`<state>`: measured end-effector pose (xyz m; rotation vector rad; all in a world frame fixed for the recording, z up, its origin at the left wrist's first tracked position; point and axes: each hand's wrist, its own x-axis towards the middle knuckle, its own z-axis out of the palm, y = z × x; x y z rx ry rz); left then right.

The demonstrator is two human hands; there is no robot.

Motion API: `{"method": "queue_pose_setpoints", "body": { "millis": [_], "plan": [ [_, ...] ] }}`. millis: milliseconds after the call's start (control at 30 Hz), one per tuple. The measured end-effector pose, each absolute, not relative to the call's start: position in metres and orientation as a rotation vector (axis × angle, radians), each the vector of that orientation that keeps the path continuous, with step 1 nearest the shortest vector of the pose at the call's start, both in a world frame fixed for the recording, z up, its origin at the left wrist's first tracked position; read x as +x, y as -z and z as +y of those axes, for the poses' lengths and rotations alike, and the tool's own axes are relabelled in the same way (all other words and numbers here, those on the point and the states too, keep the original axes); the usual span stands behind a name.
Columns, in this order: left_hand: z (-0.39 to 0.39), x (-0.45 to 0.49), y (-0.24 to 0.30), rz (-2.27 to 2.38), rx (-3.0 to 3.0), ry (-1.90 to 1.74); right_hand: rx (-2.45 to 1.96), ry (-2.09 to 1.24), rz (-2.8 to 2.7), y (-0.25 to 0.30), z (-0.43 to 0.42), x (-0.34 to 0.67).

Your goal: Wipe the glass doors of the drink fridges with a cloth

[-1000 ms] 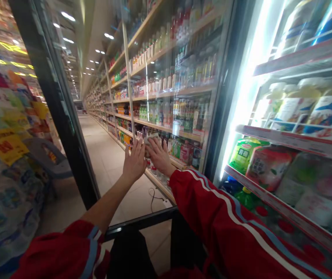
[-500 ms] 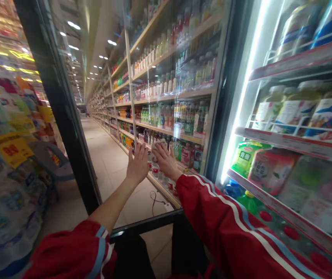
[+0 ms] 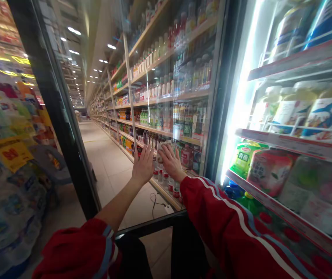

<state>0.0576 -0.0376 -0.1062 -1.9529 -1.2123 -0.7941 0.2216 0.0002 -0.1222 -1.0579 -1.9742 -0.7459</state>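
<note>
One empty left hand (image 3: 143, 164) is spreading against a glass door (image 3: 116, 174); at that hand's two o'clock, the right hand (image 3: 171, 161) is holding a pale cloth (image 3: 159, 155) underneath. Looking soft and light, the cloth is probably suiting a flat hold across its middle.

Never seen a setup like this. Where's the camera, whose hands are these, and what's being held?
No machine here: these are a person's own bare hands, in red sleeves. One camera, worn on their head, looks forward and down, and takes every picture. The left hand is spread, palm toward the glass door, apparently resting on it. The right hand holds a pale cloth against the upright pane. Wooden shelves of bottles show through the glass; brightly lit drinks shelves stand at right.
</note>
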Motion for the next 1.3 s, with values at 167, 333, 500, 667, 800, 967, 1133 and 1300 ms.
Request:
{"method": "queue_pose_setpoints", "body": {
  "millis": [167,333,500,667,800,967,1133,1300],
  "plan": [
    [-0.036,0.065,0.109,-1.217,-1.969,0.782,-1.045,0.776,-2.025,0.141,0.001,0.231],
    [-0.033,0.076,0.110,-1.209,-1.998,0.774,-1.130,0.739,-1.858,0.119,0.006,0.240],
    [-0.032,0.086,0.116,-1.198,-2.019,0.767,-1.130,0.762,-1.927,0.138,0.005,0.251],
    [-0.030,0.095,0.119,-1.174,-2.063,0.728,-1.097,0.792,-1.967,0.151,0.005,0.260],
    [-0.028,0.104,0.119,-1.154,-2.070,0.694,-1.136,0.765,-1.836,0.131,0.012,0.263],
    [-0.023,0.116,0.124,-1.123,-2.069,0.663,-1.154,0.758,-1.824,0.140,0.013,0.269],
    [-0.017,0.123,0.129,-1.093,-2.072,0.658,-1.129,0.814,-1.901,0.161,0.009,0.280],
    [-0.014,0.132,0.126,-1.046,-2.059,0.689,-1.163,0.787,-1.800,0.144,0.017,0.287]
  ]
}}
